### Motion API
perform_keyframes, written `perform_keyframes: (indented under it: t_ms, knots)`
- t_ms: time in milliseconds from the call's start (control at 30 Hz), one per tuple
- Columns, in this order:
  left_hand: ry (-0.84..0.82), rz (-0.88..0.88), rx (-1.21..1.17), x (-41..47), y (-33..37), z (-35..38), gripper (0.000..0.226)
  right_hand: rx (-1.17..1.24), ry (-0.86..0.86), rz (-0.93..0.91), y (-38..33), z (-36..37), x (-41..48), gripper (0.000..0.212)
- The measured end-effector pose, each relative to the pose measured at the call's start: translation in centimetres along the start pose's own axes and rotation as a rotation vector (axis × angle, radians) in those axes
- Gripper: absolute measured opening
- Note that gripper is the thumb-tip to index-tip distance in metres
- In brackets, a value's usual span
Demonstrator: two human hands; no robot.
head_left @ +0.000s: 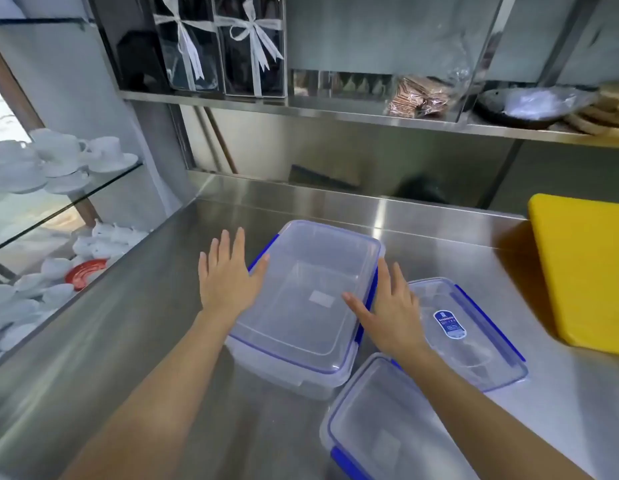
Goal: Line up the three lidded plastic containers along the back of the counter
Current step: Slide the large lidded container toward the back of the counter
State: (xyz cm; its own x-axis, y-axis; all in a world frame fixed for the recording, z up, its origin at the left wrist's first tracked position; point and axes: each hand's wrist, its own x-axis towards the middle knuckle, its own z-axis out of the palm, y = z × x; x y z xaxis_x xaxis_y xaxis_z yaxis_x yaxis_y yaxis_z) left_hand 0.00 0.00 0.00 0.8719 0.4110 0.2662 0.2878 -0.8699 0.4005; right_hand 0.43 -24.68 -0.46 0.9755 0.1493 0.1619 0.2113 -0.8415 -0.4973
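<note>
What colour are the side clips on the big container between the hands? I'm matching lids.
Blue clips, on the clear container; head view.

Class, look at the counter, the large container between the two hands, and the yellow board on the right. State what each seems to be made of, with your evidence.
Counter: likely stainless steel, brushed, with streaky reflections.
Large container: clear plastic, since its base shows through the lid; blue clips look opaque plastic.
Yellow board: probably plastic, uniformly coloured and matte; not certain.
</note>
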Motion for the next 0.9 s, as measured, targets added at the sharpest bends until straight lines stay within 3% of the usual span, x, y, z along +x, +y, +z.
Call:
perform_keyframes:
  t_ms: [100, 167, 333, 533, 900]
  knots:
    - [-0.209, -0.15, -0.009, 0.7, -0.9, -0.2, 0.077, 0.289, -0.115, 0.162, -0.3, 0.7, -0.1, 0.084]
    - [-0.383, -0.277, -0.177, 0.9, -2.0, -0.2, 0.084, 0.495, -0.21, 0.239, -0.5, 1.2, -0.3, 0.08]
    - [-0.549, -0.406, -0.424, 0.7, -3.7, 0.0, 0.088, 0.642, -0.25, 0.359, -1.3, 2.2, -0.3, 0.08]
    - [-0.519, -0.355, -0.574, -0.1, -4.4, 1.1, 0.034, 0.698, -0.203, 0.333, -1.2, 2.6, 0.5, 0.075]
    - [-0.337, -0.357, -0.569, 3.7, -3.9, 1.9, 0.03, 0.742, -0.248, 0.217, -1.8, 4.4, 7.2, 0.064]
